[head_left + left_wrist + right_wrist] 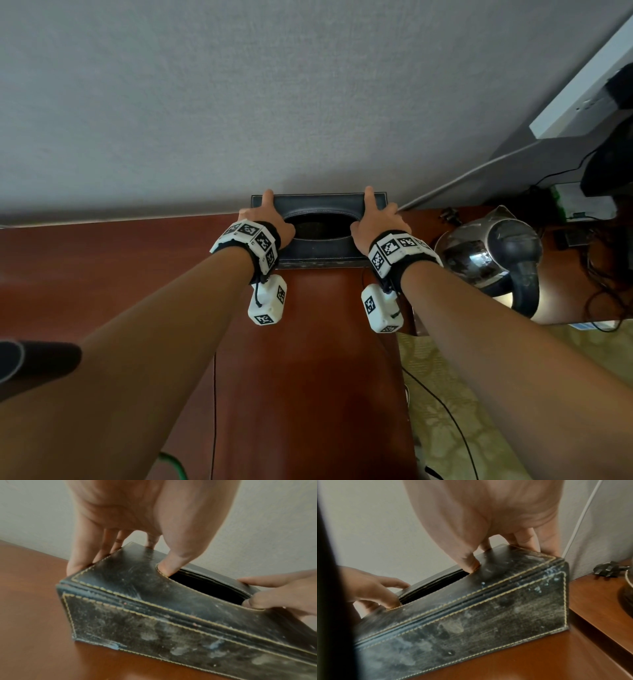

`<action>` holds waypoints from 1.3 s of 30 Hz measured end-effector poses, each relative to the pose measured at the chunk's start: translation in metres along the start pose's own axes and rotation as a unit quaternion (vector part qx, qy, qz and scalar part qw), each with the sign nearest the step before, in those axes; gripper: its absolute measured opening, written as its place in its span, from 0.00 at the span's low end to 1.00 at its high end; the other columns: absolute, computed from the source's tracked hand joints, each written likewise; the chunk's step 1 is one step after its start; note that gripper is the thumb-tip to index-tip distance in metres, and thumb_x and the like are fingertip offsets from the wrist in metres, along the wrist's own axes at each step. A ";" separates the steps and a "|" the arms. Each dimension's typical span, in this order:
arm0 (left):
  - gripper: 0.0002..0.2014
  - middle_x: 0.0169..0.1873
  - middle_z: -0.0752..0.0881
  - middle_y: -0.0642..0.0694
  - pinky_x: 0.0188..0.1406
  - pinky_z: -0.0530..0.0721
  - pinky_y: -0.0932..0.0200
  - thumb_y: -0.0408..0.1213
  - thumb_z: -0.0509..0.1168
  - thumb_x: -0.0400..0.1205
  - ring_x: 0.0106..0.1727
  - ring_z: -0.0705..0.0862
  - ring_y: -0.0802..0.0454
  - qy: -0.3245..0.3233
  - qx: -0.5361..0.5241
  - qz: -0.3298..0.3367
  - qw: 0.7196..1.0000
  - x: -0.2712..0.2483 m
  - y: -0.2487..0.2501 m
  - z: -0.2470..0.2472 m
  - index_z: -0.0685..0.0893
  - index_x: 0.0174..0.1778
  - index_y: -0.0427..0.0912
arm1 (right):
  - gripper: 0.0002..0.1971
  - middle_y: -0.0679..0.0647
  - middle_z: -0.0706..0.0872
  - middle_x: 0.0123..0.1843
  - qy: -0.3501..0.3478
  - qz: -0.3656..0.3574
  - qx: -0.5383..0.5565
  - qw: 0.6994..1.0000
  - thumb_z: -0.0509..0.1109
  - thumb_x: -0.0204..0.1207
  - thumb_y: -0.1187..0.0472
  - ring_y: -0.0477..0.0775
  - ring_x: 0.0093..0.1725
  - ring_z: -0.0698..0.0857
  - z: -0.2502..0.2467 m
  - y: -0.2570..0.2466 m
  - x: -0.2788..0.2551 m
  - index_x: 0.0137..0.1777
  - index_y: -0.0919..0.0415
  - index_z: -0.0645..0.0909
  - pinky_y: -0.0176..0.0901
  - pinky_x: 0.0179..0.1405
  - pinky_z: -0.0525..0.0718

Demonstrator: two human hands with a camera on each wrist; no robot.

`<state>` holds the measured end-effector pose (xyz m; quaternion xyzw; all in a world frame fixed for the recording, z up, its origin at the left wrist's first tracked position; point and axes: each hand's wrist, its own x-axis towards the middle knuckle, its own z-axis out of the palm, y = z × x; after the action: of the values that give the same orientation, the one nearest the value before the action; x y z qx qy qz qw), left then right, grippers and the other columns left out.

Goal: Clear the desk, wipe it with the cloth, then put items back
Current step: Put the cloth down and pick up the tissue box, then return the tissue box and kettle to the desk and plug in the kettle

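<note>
Gripping box [322, 205] ends with left hand [265, 219] and right hand [376, 221], thumbs [171, 559] in slot [322, 226], likely to lift evenly.
</note>
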<state>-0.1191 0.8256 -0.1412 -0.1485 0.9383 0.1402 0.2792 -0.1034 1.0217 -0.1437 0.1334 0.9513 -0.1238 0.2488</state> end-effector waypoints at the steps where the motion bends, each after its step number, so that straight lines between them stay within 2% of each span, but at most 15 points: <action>1: 0.36 0.61 0.78 0.32 0.22 0.65 0.57 0.48 0.66 0.80 0.31 0.72 0.44 0.002 0.002 0.000 1.000 -0.001 0.000 0.000 0.56 0.82 0.56 | 0.38 0.67 0.66 0.77 0.000 -0.001 0.000 1.000 0.59 0.86 0.47 0.67 0.68 0.76 0.000 0.000 0.000 0.88 0.44 0.40 0.53 0.49 0.73; 6: 0.35 0.62 0.77 0.31 0.21 0.64 0.57 0.48 0.66 0.81 0.32 0.71 0.45 0.011 0.001 -0.001 1.000 -0.003 -0.001 0.001 0.56 0.82 0.55 | 0.38 0.67 0.66 0.77 0.005 -0.002 -0.001 1.000 0.60 0.86 0.47 0.67 0.68 0.76 0.000 0.001 -0.001 0.89 0.44 0.41 0.52 0.47 0.71; 10: 0.36 0.64 0.76 0.30 0.23 0.66 0.56 0.47 0.65 0.81 0.41 0.74 0.41 0.005 0.000 -0.007 1.000 -0.006 0.000 0.000 0.55 0.83 0.56 | 0.38 0.67 0.65 0.78 0.007 -0.006 -0.004 1.000 0.60 0.86 0.47 0.68 0.69 0.75 0.001 0.001 -0.001 0.89 0.45 0.40 0.52 0.47 0.72; 16: 0.36 0.65 0.74 0.30 0.24 0.65 0.56 0.47 0.65 0.83 0.42 0.73 0.40 0.008 0.007 -0.016 1.000 -0.009 0.003 0.002 0.54 0.84 0.56 | 0.38 0.67 0.65 0.78 0.008 -0.002 -0.012 1.000 0.60 0.86 0.47 0.67 0.69 0.75 0.002 0.001 0.001 0.88 0.44 0.39 0.53 0.46 0.71; 20: 0.36 0.59 0.79 0.33 0.24 0.70 0.54 0.48 0.66 0.81 0.40 0.77 0.42 0.002 0.016 -0.010 1.000 -0.004 -0.001 -0.002 0.55 0.82 0.55 | 0.39 0.67 0.65 0.77 0.006 -0.004 -0.013 1.000 0.61 0.85 0.47 0.68 0.68 0.76 0.001 0.000 0.002 0.88 0.44 0.41 0.53 0.47 0.73; 22: 0.33 0.54 0.82 0.36 0.24 0.70 0.54 0.49 0.66 0.80 0.39 0.79 0.43 0.011 0.025 -0.004 1.000 -0.005 -0.003 -0.005 0.60 0.79 0.52 | 0.39 0.67 0.65 0.78 -0.001 -0.014 -0.007 1.000 0.61 0.85 0.46 0.70 0.68 0.76 -0.002 0.003 0.003 0.88 0.43 0.41 0.55 0.51 0.77; 24: 0.26 0.51 0.83 0.38 0.24 0.73 0.56 0.51 0.65 0.80 0.38 0.80 0.44 0.039 0.022 -0.004 0.999 -0.012 -0.004 -0.008 0.68 0.73 0.48 | 0.38 0.67 0.65 0.80 -0.008 -0.025 -0.002 1.000 0.58 0.85 0.44 0.71 0.70 0.76 -0.005 0.010 0.000 0.88 0.42 0.41 0.59 0.60 0.80; 27: 0.20 0.52 0.82 0.39 0.35 0.81 0.53 0.50 0.62 0.82 0.45 0.83 0.41 0.093 0.037 -0.004 0.995 -0.029 -0.002 -0.013 0.76 0.65 0.41 | 0.34 0.65 0.67 0.79 0.018 -0.034 0.005 0.999 0.55 0.85 0.41 0.70 0.72 0.75 -0.008 0.023 -0.009 0.88 0.44 0.47 0.61 0.64 0.78; 30: 0.17 0.56 0.80 0.38 0.41 0.81 0.50 0.46 0.59 0.84 0.52 0.84 0.37 0.130 0.053 0.025 0.990 -0.047 0.010 -0.017 0.79 0.62 0.38 | 0.30 0.64 0.70 0.77 0.048 -0.035 0.020 0.998 0.59 0.84 0.47 0.68 0.72 0.76 -0.014 0.038 -0.019 0.84 0.51 0.60 0.60 0.64 0.79; 35: 0.13 0.45 0.86 0.40 0.36 0.78 0.53 0.42 0.58 0.83 0.40 0.80 0.41 0.151 0.046 0.095 0.983 -0.077 0.052 -0.007 0.84 0.52 0.39 | 0.23 0.63 0.75 0.71 0.113 -0.037 0.017 0.993 0.60 0.84 0.53 0.65 0.69 0.77 -0.030 0.078 -0.038 0.77 0.58 0.71 0.58 0.60 0.81; 39: 0.14 0.50 0.86 0.38 0.40 0.76 0.51 0.43 0.57 0.83 0.48 0.83 0.36 0.164 0.043 0.137 0.976 -0.101 0.093 0.011 0.83 0.56 0.40 | 0.22 0.64 0.77 0.69 0.172 -0.037 0.001 0.984 0.61 0.81 0.55 0.67 0.69 0.75 -0.046 0.125 -0.044 0.73 0.60 0.76 0.57 0.62 0.79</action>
<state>-0.0665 0.9346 -0.0763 -0.0268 0.9879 0.1102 0.1057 -0.0474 1.1441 -0.1034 0.1181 0.9839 -0.1094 0.0770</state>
